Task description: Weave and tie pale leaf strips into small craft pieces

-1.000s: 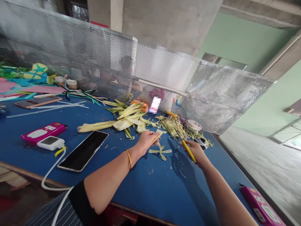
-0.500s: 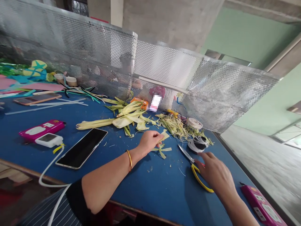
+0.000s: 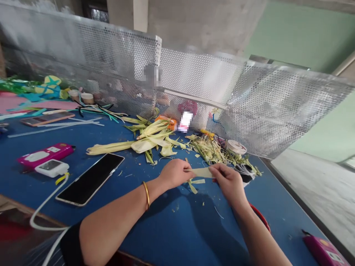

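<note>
A pale strip of corn husk (image 3: 202, 172) is stretched between my two hands above the blue table. My left hand (image 3: 174, 173), with a gold bangle at its wrist, is closed on the strip's left end. My right hand (image 3: 227, 181) pinches the other end between thumb and fingers. Below my left fingers a small knotted husk piece (image 3: 193, 184) with loose ends shows. Only a red part of the scissors handle (image 3: 260, 217) is visible beside my right forearm, which hides the rest. Beyond my hands lies a bundle of corn husks (image 3: 146, 142).
Husk scraps (image 3: 209, 147), a white tape roll (image 3: 236, 146) and a spool of white cord (image 3: 245, 170) are at the back right. At left are a phone (image 3: 91, 179) and a magenta power strip (image 3: 46, 153) with a white charger (image 3: 52, 168). A perforated metal screen (image 3: 194, 74) stands behind.
My right hand has moved left and up from beside the scissors and taken hold of the husk strip's right end. The strip is now pulled out flat between both hands.
</note>
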Action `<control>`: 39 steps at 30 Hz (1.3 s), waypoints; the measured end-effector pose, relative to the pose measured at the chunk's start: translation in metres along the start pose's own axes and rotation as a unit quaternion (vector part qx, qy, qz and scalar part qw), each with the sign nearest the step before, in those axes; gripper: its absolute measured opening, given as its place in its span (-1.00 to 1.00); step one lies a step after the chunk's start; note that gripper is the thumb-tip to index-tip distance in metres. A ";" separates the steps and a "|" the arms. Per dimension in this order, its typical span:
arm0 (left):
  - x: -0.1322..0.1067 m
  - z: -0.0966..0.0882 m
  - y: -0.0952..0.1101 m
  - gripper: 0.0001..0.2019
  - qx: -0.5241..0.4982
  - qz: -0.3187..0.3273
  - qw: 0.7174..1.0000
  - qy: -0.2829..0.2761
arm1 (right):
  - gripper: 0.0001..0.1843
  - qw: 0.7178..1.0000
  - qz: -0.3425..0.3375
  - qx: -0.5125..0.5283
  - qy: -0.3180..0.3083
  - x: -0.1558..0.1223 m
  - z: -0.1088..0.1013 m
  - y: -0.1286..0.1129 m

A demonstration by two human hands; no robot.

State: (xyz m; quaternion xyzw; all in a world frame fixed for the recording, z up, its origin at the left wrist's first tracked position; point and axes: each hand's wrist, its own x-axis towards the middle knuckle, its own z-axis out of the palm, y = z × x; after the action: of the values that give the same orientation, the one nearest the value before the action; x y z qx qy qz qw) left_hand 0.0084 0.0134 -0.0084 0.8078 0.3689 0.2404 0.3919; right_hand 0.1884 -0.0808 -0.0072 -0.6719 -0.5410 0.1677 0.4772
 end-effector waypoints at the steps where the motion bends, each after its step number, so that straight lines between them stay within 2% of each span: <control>1: 0.001 0.001 0.000 -0.82 -0.044 -0.023 0.999 0.007 | -0.66 1.000 0.013 0.019 0.016 0.000 -0.002 0.001; 3: 0.002 0.004 0.001 -0.84 -0.166 -0.073 0.983 0.030 | -0.63 0.997 0.038 0.058 0.023 0.001 -0.003 -0.001; 6: 0.002 0.006 0.003 -0.86 -0.337 -0.146 0.928 0.070 | -0.61 0.993 0.057 0.105 -0.021 0.000 0.004 -0.005; 9: 0.002 0.007 0.002 -0.82 -0.431 -0.181 0.880 0.086 | -0.60 0.985 0.058 0.129 -0.103 -0.005 0.013 -0.008; 11: 0.003 0.008 0.000 -0.77 -0.459 -0.184 0.864 0.095 | -0.59 0.979 0.060 0.134 -0.144 -0.010 0.019 -0.009; 13: 0.004 0.010 -0.002 -0.73 -0.467 -0.176 0.860 0.105 | -0.59 0.976 0.062 0.139 -0.155 -0.014 0.025 -0.008; 15: 0.003 0.013 -0.002 -0.72 -0.463 -0.165 0.864 0.103 | -0.59 0.977 0.062 0.150 -0.139 -0.017 0.029 -0.007; 21: -0.007 0.022 0.010 -0.82 -0.407 -0.122 0.904 0.047 | -0.58 0.976 0.072 0.196 -0.054 -0.022 0.037 -0.010; 23: -0.010 0.023 0.012 -0.83 -0.419 -0.122 0.898 0.052 | -0.59 0.970 0.085 0.221 -0.048 -0.021 0.038 -0.011; 27: -0.009 0.021 0.011 -0.83 -0.469 -0.159 0.866 0.063 | -0.64 0.965 0.088 0.240 -0.051 -0.020 0.037 -0.008; 29: -0.008 0.020 0.010 -0.83 -0.473 -0.166 0.863 0.068 | -0.71 0.979 0.050 0.195 -0.028 -0.019 0.036 -0.003; 32: -0.007 0.018 0.010 -0.85 -0.465 -0.162 0.866 0.086 | -0.65 0.994 -0.074 0.076 0.004 -0.018 0.031 0.005; 34: -0.008 0.017 0.011 -0.86 -0.452 -0.154 0.874 0.094 | -0.60 0.986 -0.165 -0.006 -0.004 -0.017 0.027 0.007; 36: -0.008 0.016 0.012 -0.86 -0.434 -0.146 0.884 0.097 | -0.64 0.969 -0.235 -0.070 -0.017 -0.017 0.023 0.006; 39: -0.008 0.016 0.013 -0.85 -0.421 -0.141 0.892 0.088 | -0.78 0.951 -0.288 -0.116 -0.011 -0.016 0.022 0.004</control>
State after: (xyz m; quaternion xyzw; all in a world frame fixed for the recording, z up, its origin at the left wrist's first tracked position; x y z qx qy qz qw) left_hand 0.0189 -0.0056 -0.0081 0.4818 0.3763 0.3855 0.6911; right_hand 0.1686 -0.0853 -0.0260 -0.5366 -0.7322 -0.0330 0.4182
